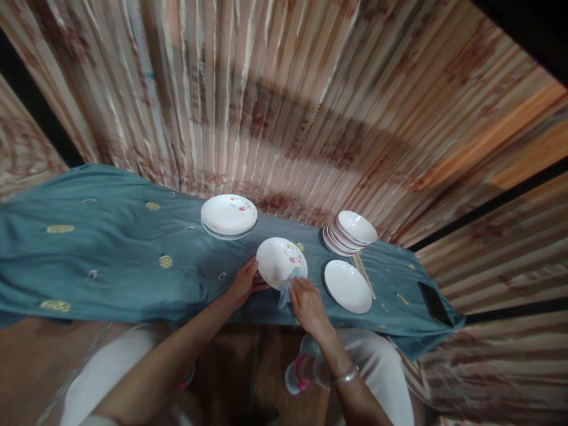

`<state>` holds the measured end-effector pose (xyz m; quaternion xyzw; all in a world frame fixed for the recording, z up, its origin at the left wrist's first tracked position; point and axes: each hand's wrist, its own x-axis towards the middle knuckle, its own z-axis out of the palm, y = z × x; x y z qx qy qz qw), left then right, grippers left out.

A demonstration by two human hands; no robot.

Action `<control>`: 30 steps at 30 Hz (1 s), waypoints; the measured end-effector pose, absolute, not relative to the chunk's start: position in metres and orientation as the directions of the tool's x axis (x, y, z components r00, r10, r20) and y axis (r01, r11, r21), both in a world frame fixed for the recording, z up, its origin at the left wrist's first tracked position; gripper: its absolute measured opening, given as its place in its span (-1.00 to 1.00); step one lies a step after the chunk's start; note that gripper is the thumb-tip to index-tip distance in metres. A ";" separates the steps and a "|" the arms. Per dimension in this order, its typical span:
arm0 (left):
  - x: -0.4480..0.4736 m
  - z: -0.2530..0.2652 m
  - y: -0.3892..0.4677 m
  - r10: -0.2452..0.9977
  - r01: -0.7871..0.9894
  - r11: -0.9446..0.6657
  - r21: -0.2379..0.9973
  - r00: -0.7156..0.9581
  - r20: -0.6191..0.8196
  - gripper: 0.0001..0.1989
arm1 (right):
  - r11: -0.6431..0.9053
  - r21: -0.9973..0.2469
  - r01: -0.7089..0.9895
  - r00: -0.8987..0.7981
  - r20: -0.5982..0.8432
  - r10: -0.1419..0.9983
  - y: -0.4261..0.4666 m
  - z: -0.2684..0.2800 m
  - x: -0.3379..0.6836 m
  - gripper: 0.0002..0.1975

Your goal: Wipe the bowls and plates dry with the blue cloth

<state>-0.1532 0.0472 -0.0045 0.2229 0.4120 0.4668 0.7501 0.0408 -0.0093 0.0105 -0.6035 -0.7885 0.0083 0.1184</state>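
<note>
A white plate (276, 260) with a red and yellow flower print is tilted a little toward me above the cloth. My left hand (247, 282) grips its left edge, with the thumb on the rim and fingers underneath. In my right hand (307, 300) is a pale blue wiping cloth (285, 294), pressed against the plate's lower right edge; part of the cloth hangs below the rim. To the right lies a plain white plate (348, 286). Behind and to the left stands a stack of flowered plates (229, 214).
Several stacked bowls (355, 227) stand at the back right, with chopsticks (364, 277) lying beside them. A dark phone (435, 303) rests near the table's right end. The table wears a green tablecloth (119, 254); a pleated curtain (275, 106) hangs close behind.
</note>
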 end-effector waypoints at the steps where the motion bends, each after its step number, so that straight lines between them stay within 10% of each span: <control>1: -0.153 -0.004 0.047 0.885 -0.516 0.464 0.720 0.225 -0.408 -0.51 | 0.277 -0.172 0.946 -0.246 0.181 0.952 -0.010 0.011 0.038 -0.64; 30: -0.151 -0.007 0.047 0.903 -0.557 0.423 0.715 0.196 -0.382 -0.64 | 0.475 -0.388 0.790 -0.452 0.155 0.879 0.044 0.017 -0.004 -0.70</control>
